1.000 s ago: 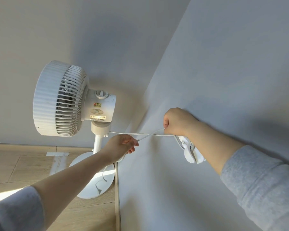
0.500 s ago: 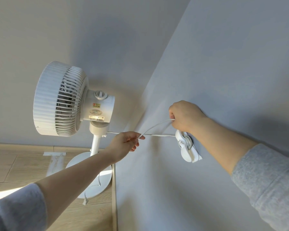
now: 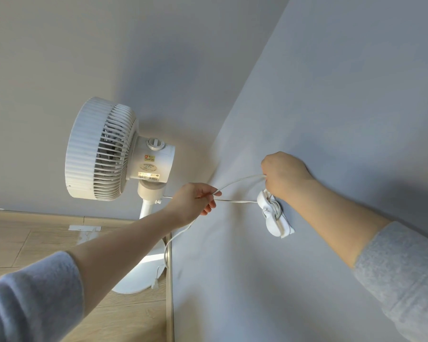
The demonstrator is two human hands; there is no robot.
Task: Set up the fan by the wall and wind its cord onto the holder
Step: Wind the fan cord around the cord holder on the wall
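Cord (image 3: 237, 181) partly unseen inside right hand (image 3: 283, 174)

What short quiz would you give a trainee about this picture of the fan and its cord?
1. True or false: the fan lies on its side.
2. Where is the holder fixed? A) on the wall B) on the fan's pole C) on a table
3. Which hand grips the cord just above the holder?

Key
1. False: it stands upright.
2. A.
3. The right hand; the left hand pinches the cord nearer the fan.
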